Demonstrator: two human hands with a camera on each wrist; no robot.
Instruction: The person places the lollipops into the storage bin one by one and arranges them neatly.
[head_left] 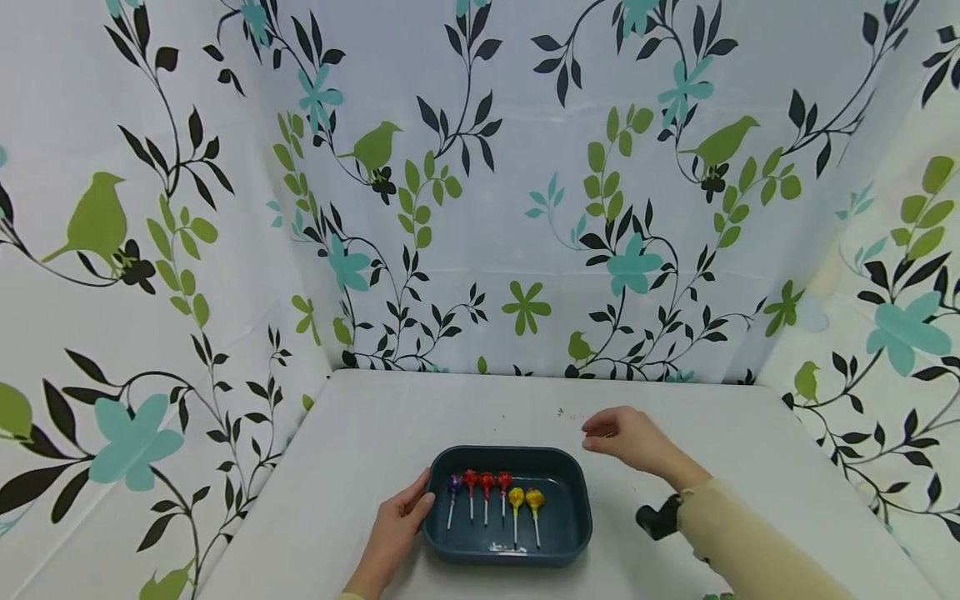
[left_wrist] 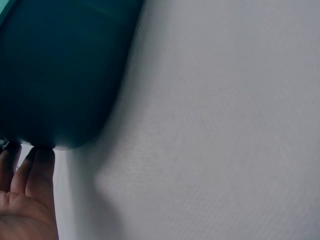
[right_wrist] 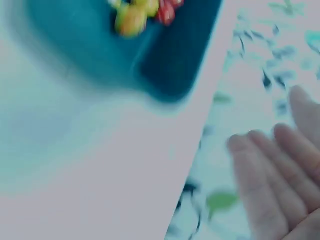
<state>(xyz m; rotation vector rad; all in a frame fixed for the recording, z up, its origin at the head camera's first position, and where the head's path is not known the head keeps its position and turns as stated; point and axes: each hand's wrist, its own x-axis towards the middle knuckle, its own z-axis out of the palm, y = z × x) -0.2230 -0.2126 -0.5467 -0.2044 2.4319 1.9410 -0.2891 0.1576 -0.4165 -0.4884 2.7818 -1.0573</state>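
Blue-grey tray [head_left: 562,521] on white table [head_left: 420,408], long axis left to right.
Gripped at left end by left hand [head_left: 399,515], near relaxed, unladen right hand [head_left: 632,437]; bearing six lollipops [head_left: 487,482], sticks [head_left: 515,529] pointing to near side.

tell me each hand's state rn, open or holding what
Left hand: holding the blue tray at its left edge.
Right hand: open and empty, apart from the tray.

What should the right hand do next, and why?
Probably move the right hand to the right edge of the tray: it hangs empty nearby, while the left hand holds the opposite edge and six lollipops lie inside.
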